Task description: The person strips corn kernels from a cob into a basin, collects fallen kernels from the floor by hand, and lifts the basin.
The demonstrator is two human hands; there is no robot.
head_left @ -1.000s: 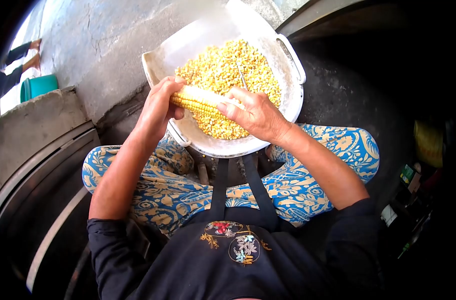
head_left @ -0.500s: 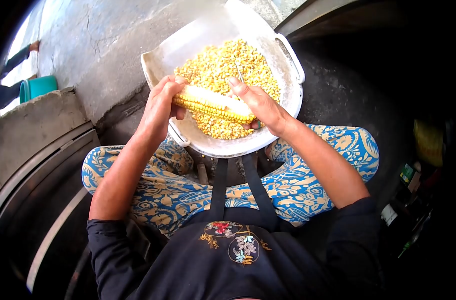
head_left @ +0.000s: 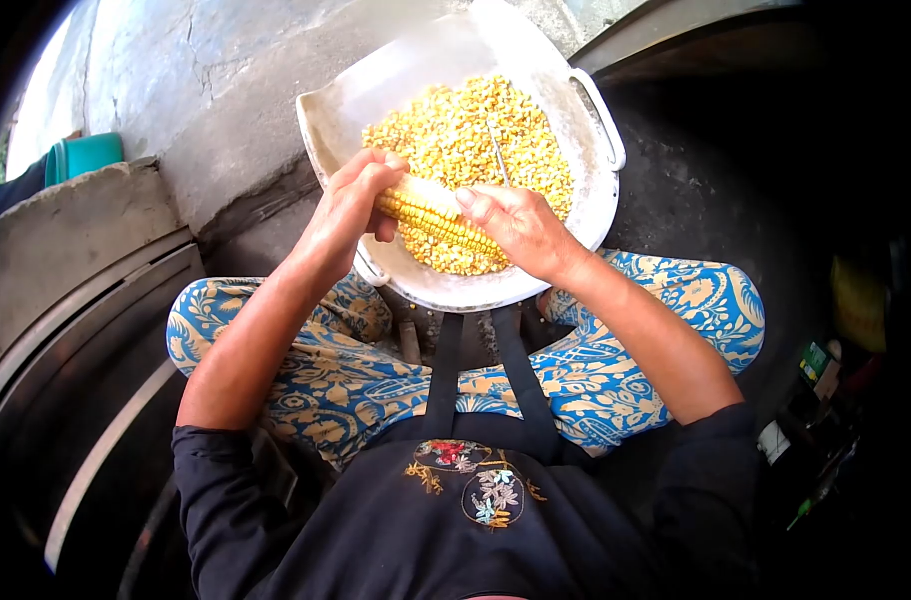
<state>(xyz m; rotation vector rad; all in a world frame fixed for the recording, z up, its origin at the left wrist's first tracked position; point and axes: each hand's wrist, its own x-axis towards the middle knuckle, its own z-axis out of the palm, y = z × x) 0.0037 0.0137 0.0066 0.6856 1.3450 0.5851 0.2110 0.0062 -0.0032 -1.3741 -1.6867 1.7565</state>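
Observation:
Held between both hands is a corn cob (head_left: 438, 222), partly stripped: its upper side is pale and bare, while rows of yellow kernels line the side toward me. My left hand (head_left: 361, 195) is closed round the cob's left end. My right hand (head_left: 524, 228) grips the other end, its thumb pressed on top of the cob. Beneath them, loose corn kernels (head_left: 466, 125) lie heaped in a white plastic basin (head_left: 593, 185). A thin metal tool (head_left: 499, 150) rests among the kernels, its lower part hidden behind my right hand.
The basin stands just past my crossed legs (head_left: 296, 360), with a handle (head_left: 601, 115) on its right side. A cracked concrete wall (head_left: 226, 80) rises at the upper left. On a low ledge (head_left: 86, 220) sits a teal container (head_left: 84, 157). Dim clutter (head_left: 821, 370) lies far right.
My right thumb has come down onto the cob, and the right hand now covers more of its end. The view has shifted slightly. A person's arm at far left has mostly dropped out of sight.

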